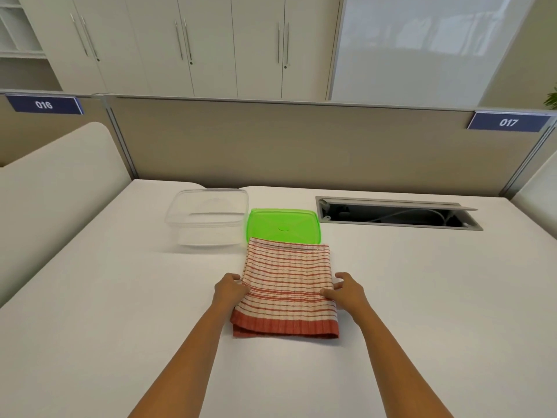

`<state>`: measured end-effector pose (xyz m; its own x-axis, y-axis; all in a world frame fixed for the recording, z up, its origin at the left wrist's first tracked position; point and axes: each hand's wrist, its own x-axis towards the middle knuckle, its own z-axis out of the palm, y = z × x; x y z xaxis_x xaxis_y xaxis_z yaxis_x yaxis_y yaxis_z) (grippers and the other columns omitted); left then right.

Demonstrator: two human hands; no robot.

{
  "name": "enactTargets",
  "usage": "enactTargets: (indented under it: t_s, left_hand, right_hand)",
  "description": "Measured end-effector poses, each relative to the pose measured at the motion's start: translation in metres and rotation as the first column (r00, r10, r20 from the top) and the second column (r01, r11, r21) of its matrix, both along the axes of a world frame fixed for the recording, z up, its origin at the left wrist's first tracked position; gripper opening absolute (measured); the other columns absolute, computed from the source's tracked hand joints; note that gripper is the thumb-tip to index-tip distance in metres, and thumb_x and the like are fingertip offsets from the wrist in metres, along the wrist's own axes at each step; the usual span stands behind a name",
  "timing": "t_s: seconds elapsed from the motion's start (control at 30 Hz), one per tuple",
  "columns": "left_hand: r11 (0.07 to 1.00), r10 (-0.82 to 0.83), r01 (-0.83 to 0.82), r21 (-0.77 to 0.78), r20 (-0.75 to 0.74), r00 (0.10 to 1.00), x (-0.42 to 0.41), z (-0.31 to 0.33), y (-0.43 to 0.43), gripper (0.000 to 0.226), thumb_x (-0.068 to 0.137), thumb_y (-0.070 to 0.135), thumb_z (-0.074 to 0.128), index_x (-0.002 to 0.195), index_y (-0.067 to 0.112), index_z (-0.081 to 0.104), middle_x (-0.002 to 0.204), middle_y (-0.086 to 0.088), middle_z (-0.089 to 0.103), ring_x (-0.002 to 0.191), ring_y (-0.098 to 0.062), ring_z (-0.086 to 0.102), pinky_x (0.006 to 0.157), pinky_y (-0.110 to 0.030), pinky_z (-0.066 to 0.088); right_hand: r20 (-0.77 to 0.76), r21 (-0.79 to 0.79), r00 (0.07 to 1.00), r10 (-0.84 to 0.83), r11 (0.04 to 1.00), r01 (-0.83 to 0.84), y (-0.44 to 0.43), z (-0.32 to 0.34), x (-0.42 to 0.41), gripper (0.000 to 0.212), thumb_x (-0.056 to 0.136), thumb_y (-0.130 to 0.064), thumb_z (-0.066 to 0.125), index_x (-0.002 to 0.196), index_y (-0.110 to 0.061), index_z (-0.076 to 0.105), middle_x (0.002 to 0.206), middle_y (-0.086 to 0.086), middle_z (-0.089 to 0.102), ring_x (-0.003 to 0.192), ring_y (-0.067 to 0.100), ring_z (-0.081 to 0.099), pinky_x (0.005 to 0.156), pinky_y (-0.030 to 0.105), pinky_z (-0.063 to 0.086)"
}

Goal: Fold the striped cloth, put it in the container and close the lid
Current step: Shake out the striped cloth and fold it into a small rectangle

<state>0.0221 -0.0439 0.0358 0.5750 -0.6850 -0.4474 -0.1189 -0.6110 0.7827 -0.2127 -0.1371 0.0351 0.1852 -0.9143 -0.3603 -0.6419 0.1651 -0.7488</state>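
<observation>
on the table (120,297), red-striped cloth (287,288) lies folded.

There are two hands, a left hand (229,288) and a right hand (346,289). Between them lies one striped cloth (287,288). Past the hands sit one clear container (208,218) and one green lid (283,226). Far behind are two blue number signs: 016 (44,104) and 017 (508,122).

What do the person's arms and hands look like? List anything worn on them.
Both forearms are bare up to the frame's lower edge: no sleeves show. The left hand and right hand carry no gloves, and no watch, bracelet or ring is visible. No markings can be made out.
</observation>
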Motion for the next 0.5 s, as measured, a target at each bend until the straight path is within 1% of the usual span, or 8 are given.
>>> enactTargets:
  t_s: [0.1,0.17,0.23,0.27,0.3,0.37,0.43,0.5]
  left_hand:
    - [0.995,-0.062,0.061,0.074,0.012,0.998,-0.004,0.004,0.009,0.057,0.081,0.004,0.062,0.133,0.007,0.039,0.135,-0.02,0.049,0.121,-0.034,0.051,0.099,-0.042,0.047]
    - [0.985,-0.118,0.113,0.132,0.032,0.993,-0.007,0.009,0.017,0.062,0.082,0.005,0.062,0.136,0.009,0.033,0.136,-0.019,0.046,0.121,-0.033,0.05,0.094,-0.039,0.048]
    - [0.966,-0.18,0.168,0.196,0.049,0.982,-0.009,0.012,0.024,0.062,0.083,0.005,0.06,0.136,0.01,0.028,0.134,-0.019,0.046,0.118,-0.033,0.05,0.092,-0.039,0.049]
    - [0.957,-0.205,0.192,0.22,0.04,0.978,-0.01,0.012,0.026,0.06,0.083,0.005,0.058,0.134,0.012,0.027,0.131,-0.019,0.048,0.114,-0.033,0.053,0.09,-0.04,0.051]
    - [0.951,-0.218,0.209,0.228,0.011,0.976,-0.011,0.013,0.03,0.057,0.084,0.004,0.056,0.131,0.013,0.025,0.125,-0.019,0.051,0.105,-0.031,0.057,0.085,-0.04,0.054]
    - [0.954,-0.217,0.226,0.195,-0.069,0.974,-0.012,0.016,0.035,0.053,0.084,0.0,0.051,0.126,0.016,0.023,0.1,-0.015,0.056,0.075,-0.023,0.057,0.061,-0.032,0.055]
    - [0.96,-0.242,0.252,0.12,-0.091,0.966,-0.011,0.019,0.039,0.049,0.084,-0.003,0.047,0.12,0.02,0.023,0.076,-0.01,0.051,0.056,-0.017,0.049,0.047,-0.025,0.05]
    - [0.963,-0.263,0.267,0.021,-0.119,0.957,-0.006,0.023,0.044,0.043,0.084,-0.005,0.045,0.115,0.021,0.027,0.067,-0.007,0.048,0.051,-0.016,0.047,0.047,-0.025,0.049]
  right_hand:
    - [0.01,0.049,1.0,-0.027,0.998,0.027,0.007,-0.001,-0.004,0.074,0.077,-0.014,0.073,0.139,-0.007,0.035,0.123,0.017,0.061,0.117,0.031,0.056,0.102,0.041,0.045]
    - [-0.002,0.066,1.0,-0.021,0.998,0.021,0.012,0.0,-0.007,0.076,0.075,-0.013,0.074,0.139,-0.009,0.033,0.123,0.018,0.061,0.115,0.031,0.057,0.099,0.043,0.048]
    - [-0.01,0.09,1.0,-0.016,0.996,0.017,0.018,0.0,-0.01,0.076,0.075,-0.013,0.074,0.138,-0.012,0.031,0.124,0.018,0.059,0.108,0.031,0.06,0.09,0.042,0.054]
    - [-0.014,0.103,1.0,-0.009,0.995,0.011,0.02,0.0,-0.011,0.075,0.075,-0.013,0.073,0.136,-0.014,0.03,0.119,0.018,0.059,0.099,0.029,0.062,0.083,0.039,0.056]
    - [-0.02,0.11,1.0,0.005,0.994,-0.002,0.024,0.0,-0.012,0.072,0.076,-0.014,0.072,0.134,-0.016,0.03,0.11,0.016,0.061,0.088,0.026,0.063,0.074,0.034,0.057]
    - [-0.021,0.103,0.999,0.045,0.994,-0.043,0.029,0.001,-0.015,0.062,0.078,-0.011,0.065,0.128,-0.019,0.029,0.085,0.009,0.058,0.072,0.021,0.057,0.061,0.027,0.051]
    - [0.031,0.052,0.996,0.086,0.995,-0.088,0.032,0.003,-0.019,0.049,0.08,-0.005,0.057,0.12,-0.021,0.033,0.073,0.005,0.054,0.07,0.021,0.055,0.063,0.029,0.049]
    - [0.125,0.014,0.985,0.117,0.993,-0.12,0.036,0.007,-0.025,0.036,0.083,-0.001,0.05,0.112,-0.021,0.045,0.079,0.006,0.056,0.076,0.022,0.056,0.071,0.032,0.05]
